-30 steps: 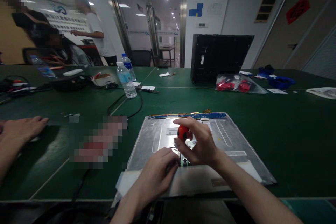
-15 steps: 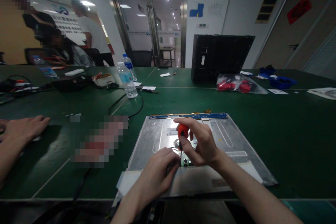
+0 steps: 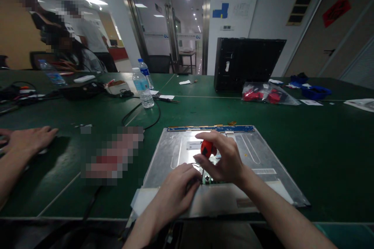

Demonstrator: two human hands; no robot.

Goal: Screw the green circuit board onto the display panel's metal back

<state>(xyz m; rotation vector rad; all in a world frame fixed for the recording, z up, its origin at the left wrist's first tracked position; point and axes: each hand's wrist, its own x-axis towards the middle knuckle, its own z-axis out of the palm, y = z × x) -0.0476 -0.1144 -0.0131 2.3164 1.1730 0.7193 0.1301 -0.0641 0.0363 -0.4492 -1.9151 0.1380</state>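
Note:
A silver metal panel (image 3: 251,190) with a blue strip along its far edge lies on the green table. My right hand (image 3: 223,157) grips a red and black screwdriver (image 3: 206,149) by its handle, the shaft pointing down at a small green circuit board (image 3: 208,179) on the panel. Close by on the left, my left hand (image 3: 181,184) rests on the panel with bent fingers beside the screwdriver's tip. Whatever its fingertips pinch is hidden.
Two water bottles (image 3: 143,89) stand beyond the panel, left of a black monitor (image 3: 248,64) and a bag of red items (image 3: 263,94). Another person's hand (image 3: 30,140) lies at the left. Black cables (image 3: 156,118) cross the table.
The screwdriver's handle has tilted slightly to the right, and my right fingers have shifted around it. My left hand has barely moved. A standing person in the background has moved left.

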